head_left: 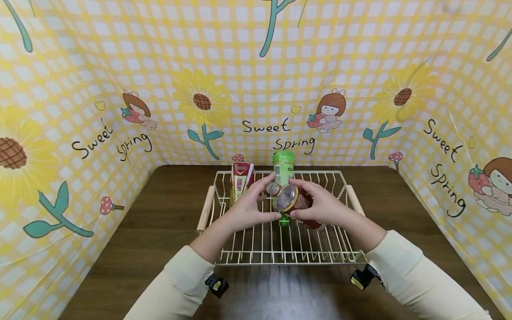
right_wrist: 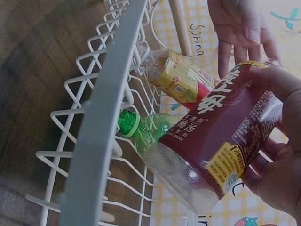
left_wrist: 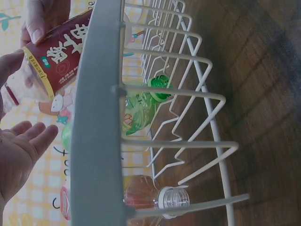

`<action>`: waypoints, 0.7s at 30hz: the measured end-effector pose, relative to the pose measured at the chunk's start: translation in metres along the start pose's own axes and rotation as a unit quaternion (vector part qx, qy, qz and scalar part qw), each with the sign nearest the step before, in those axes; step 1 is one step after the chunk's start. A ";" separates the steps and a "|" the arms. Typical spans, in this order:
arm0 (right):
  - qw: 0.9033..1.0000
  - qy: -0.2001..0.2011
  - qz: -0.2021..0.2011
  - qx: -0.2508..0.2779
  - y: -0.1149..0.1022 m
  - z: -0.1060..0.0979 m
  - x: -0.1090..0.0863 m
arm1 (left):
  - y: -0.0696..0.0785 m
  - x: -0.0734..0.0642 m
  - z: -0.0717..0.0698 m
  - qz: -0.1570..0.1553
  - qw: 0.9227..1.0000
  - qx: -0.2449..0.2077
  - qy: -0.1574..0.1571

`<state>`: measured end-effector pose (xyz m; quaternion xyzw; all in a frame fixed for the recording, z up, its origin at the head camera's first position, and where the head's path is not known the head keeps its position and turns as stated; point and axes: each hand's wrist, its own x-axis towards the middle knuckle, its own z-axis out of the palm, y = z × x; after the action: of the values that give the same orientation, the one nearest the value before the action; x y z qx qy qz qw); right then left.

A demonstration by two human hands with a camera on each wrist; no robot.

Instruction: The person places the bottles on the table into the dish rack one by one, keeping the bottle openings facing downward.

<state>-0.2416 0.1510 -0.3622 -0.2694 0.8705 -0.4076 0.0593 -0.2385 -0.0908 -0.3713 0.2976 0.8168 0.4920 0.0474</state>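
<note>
My right hand (head_left: 320, 204) grips a plastic drink bottle (right_wrist: 207, 127) with a dark red label, thumb on one side and fingers on the other. The bottle is tilted above the wire rack (head_left: 256, 252), its capped neck pointing toward my left hand (head_left: 248, 209). The left fingers and thumb are spread around the neck end, with a gap showing in the head view. Beneath the held bottle, a green bottle (right_wrist: 146, 132) stands neck-down in the rack. A bottle with a yellow and red label (right_wrist: 181, 77) is also neck-down, at the rack's left.
The cream wire rack has a wooden handle (head_left: 206, 209) on the left and another wooden handle (head_left: 355, 200) on the right. It stands on a dark wooden table (head_left: 160, 249). Yellow checked cloth (head_left: 256, 80) rises behind and at both sides.
</note>
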 end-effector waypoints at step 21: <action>0.997 -0.042 -0.012 -0.064 -0.009 0.004 -0.002 | -0.003 0.003 0.003 0.015 0.999 0.016 -0.032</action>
<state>-0.2349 0.1441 -0.3581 -0.2998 0.8883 -0.3400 0.0740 -0.2414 -0.0879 -0.3746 0.3264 0.8181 0.4695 0.0613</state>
